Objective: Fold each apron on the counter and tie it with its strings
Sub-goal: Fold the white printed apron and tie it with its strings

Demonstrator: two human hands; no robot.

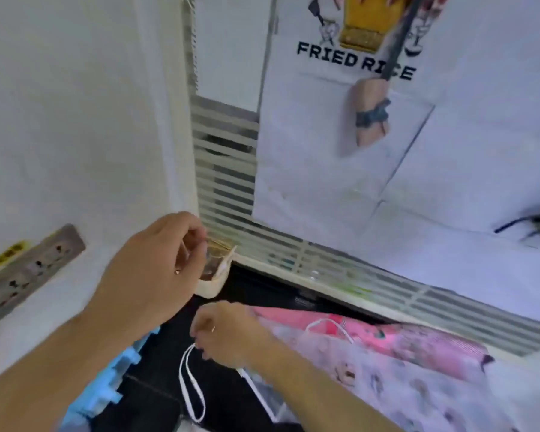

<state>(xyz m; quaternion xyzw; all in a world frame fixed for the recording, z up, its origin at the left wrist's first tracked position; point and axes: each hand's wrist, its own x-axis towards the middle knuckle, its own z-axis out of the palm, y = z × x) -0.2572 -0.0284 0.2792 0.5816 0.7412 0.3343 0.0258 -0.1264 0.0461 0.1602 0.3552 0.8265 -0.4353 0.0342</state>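
Note:
A pale printed apron lies spread on the dark counter at the lower right, with a pink apron behind it. My right hand pinches a white apron string that hangs down in a loop over the counter. My left hand is raised above and to the left of it, fingers curled; a thin string may run into its fingertips, but blur hides this.
A beige holder sits in the counter's back corner by the slatted white blinds. A power strip is fixed to the left wall. A blue plastic item lies at the lower left. A "FRIED RICE" poster hangs behind.

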